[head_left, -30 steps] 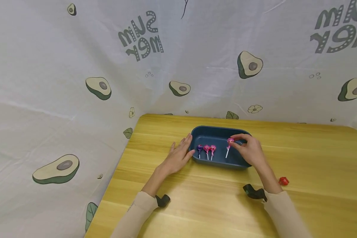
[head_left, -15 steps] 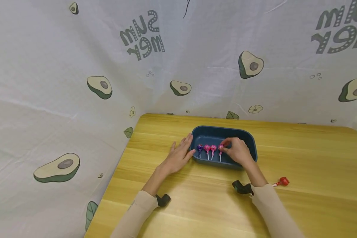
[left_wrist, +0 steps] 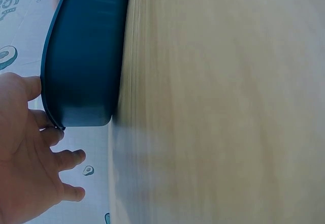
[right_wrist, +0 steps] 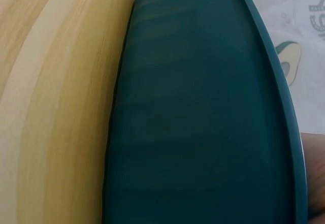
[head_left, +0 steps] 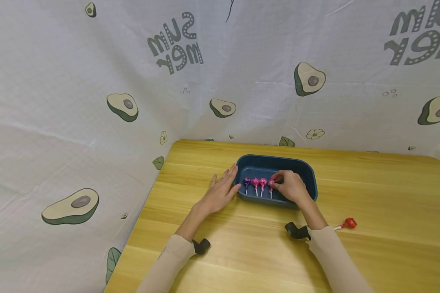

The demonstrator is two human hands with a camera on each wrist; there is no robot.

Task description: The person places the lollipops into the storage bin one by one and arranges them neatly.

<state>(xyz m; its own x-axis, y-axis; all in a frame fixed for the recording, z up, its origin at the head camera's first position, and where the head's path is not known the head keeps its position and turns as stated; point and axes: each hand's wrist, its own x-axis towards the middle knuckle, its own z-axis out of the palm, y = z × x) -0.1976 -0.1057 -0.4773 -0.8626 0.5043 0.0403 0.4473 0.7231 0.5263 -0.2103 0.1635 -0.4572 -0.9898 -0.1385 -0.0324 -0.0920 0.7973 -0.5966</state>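
Observation:
In the head view a dark blue tray [head_left: 300,160] holds a row of lollipops along its near side. From the left come a purple lollipop [head_left: 247,181], a pink lollipop [head_left: 255,182] and another pink lollipop [head_left: 263,182]. My right hand [head_left: 292,186] reaches into the tray and pinches one more pink lollipop [head_left: 271,183] by its head, its white stick pointing toward me. My left hand [head_left: 221,191] rests with extended fingers against the tray's left end; the left wrist view shows this hand [left_wrist: 30,153] touching the rim. The tray wall [right_wrist: 193,107] conceals the right fingers in the right wrist view.
A red lollipop [head_left: 350,223] lies on the wooden table [head_left: 242,252], right of my right forearm. Behind the table hangs a white cloth [head_left: 256,61] with avocado prints. Black wrist cameras sit on both wrists, the right one [head_left: 296,231] near the tray's front.
My right hand has carried the pink lollipop leftward inside the tray, next to the other lollipops. More of the red lollipop shows as the right forearm shifted left. The left hand stays put.

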